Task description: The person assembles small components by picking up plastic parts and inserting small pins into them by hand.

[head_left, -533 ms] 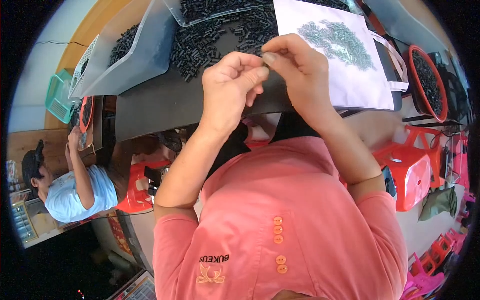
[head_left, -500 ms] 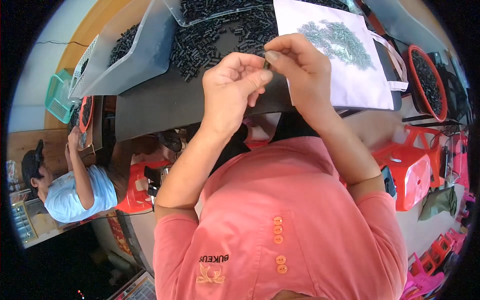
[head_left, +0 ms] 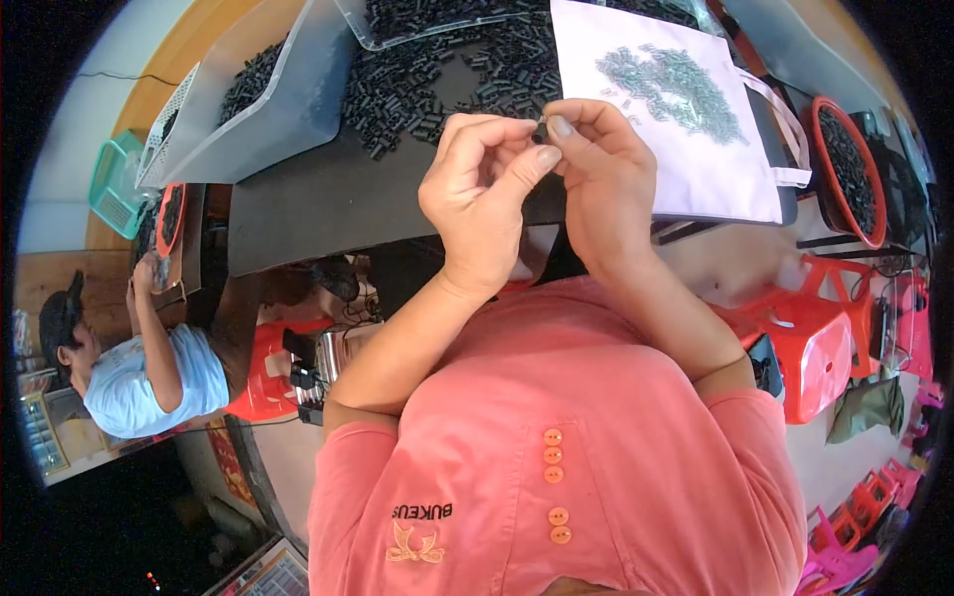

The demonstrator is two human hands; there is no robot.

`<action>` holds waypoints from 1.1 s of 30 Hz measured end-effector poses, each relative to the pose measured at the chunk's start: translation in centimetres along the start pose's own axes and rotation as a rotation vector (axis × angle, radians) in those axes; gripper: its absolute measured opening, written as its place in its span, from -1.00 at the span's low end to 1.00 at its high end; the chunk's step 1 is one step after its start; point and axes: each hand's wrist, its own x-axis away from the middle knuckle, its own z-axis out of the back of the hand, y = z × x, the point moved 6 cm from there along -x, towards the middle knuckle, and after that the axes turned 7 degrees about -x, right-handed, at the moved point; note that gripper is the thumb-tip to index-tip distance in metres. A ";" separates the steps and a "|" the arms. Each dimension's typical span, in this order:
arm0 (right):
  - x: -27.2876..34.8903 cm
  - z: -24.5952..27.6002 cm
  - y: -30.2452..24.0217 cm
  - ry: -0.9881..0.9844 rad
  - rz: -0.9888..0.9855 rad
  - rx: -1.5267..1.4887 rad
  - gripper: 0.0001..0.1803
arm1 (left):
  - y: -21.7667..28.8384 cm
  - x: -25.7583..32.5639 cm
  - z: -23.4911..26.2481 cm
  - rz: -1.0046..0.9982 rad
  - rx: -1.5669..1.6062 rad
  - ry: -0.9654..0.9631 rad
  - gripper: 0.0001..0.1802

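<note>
Above the near edge of the dark table [head_left: 298, 214], my left hand [head_left: 477, 199] and my right hand [head_left: 611, 184] meet at the fingertips. Pinched between them is a small dark piece [head_left: 541, 129], mostly covered by my fingers, so its exact kind cannot be made out. Just beyond my hands spreads a heap of short black cylindrical pieces [head_left: 397, 99]. To the right of my right hand lies a pale lilac cloth bag [head_left: 696, 184], with many small clear greenish pieces [head_left: 686, 94] scattered over it.
Left on the table stands a large translucent bin [head_left: 258, 134] holding black pieces. A red round basin [head_left: 853, 169] of black pieces sits at the right. At the left, a co-worker in a light blue shirt [head_left: 164, 382] sits handling something. Red plastic stools [head_left: 810, 343] stand behind at the right.
Both hands have come slightly nearer to me, and the left has shifted right, closer to the right hand. The small dark piece stays between the fingertips.
</note>
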 end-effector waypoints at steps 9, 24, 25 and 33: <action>0.6 -0.1 0.2 -0.104 0.033 0.198 -0.88 | 0.1 -0.5 0.6 -0.008 0.072 -0.017 -0.91; -1.2 -2.2 -3.2 -0.582 0.374 0.855 -0.86 | -1.6 0.4 0.9 0.560 0.369 -0.204 -0.85; -1.0 -2.4 -3.2 -0.619 0.414 0.934 -0.84 | -1.6 0.4 0.9 0.560 0.370 -0.200 -0.85; 1.7 -2.9 -2.6 -0.721 0.806 1.167 -0.67 | -3.4 0.8 1.3 0.702 0.426 -0.213 -0.88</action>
